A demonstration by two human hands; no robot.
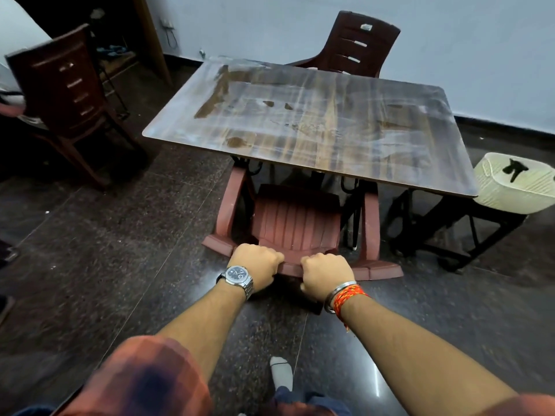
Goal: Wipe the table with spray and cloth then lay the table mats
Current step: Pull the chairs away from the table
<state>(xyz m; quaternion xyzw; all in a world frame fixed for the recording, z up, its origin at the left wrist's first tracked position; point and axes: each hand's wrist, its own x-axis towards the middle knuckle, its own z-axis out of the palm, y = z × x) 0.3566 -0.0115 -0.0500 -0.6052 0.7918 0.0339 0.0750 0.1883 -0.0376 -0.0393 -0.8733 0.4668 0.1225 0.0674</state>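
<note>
The left hand (pixel 258 265) and the right hand (pixel 326 274) each grip the top rail of a reddish plastic chair (pixel 295 223), fingers curled over it, side by side. The chair is tucked under the near edge of the streaked table (pixel 315 121)

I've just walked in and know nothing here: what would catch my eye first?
The left hand and right hand grip the back of a red chair tucked under the table at centre. The tabletop is streaked with pale smears.
</note>
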